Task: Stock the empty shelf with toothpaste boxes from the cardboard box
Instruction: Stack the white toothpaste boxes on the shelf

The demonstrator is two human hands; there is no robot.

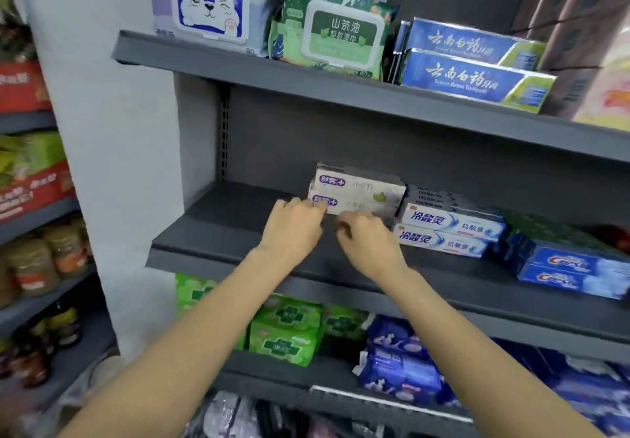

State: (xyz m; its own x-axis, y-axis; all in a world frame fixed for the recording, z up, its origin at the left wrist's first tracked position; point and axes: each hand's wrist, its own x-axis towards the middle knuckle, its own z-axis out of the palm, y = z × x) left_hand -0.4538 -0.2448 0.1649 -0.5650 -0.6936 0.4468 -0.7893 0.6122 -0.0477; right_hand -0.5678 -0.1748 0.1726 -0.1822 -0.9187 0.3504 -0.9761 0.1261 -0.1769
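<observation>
While on shelf (218, 229): two flat white cardboard boxes (358, 192), stacked.
Left hand (293, 229): curled fingertips touching lower box.
Right hand (366, 240): curled, grip unclear.

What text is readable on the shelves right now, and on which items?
"山茶油" and "80": green wipes pack.
"云南白药": blue boxes, top shelf.
"冷酸灵" and "抗敏感": white-blue toothpaste boxes.
"80": dog-picture wipes pack.
White boxes by both hands, and blue boxes at far right: logos too blurred to read.
</observation>
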